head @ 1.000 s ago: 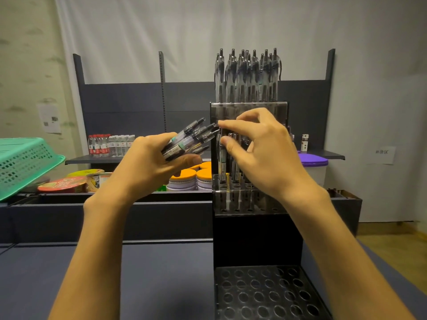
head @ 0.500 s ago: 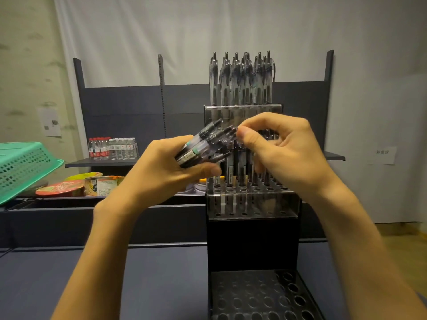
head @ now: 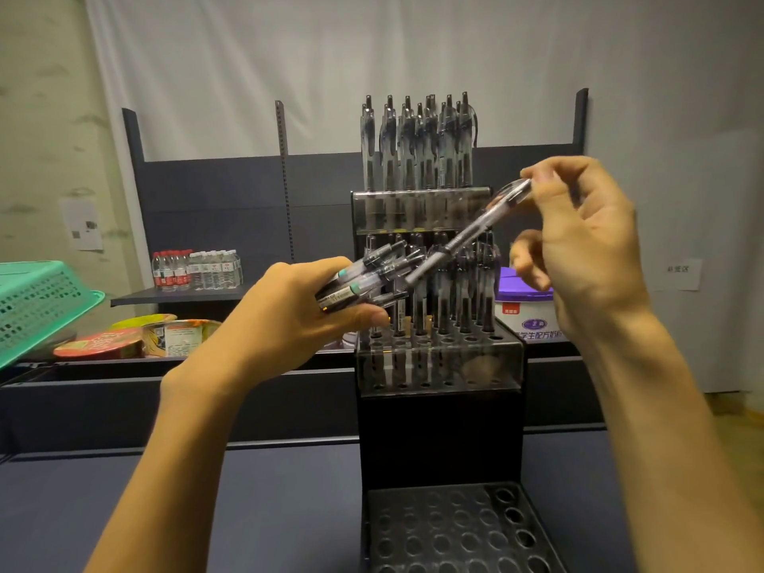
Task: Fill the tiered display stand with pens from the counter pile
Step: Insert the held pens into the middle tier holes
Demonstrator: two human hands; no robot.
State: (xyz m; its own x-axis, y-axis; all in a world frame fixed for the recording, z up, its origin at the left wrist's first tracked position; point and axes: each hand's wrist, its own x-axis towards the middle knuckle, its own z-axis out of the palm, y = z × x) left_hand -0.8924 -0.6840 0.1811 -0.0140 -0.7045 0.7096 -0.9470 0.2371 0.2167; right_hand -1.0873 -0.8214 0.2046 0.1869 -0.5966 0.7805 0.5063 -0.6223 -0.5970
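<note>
A: What of the person shows?

B: Two forearms; they enter from the lower left and lower right of the frame; each ends in a hand, the left hand (head: 289,320) near centre, the right hand (head: 587,250) at upper right.

A: Anything worn?

B: No sleeve, watch, ring or glove shows; both arms are bare up to the frame's bottom edge; nails short and plain.

head-worn view, facing display stand (head: 438,357), close
</note>
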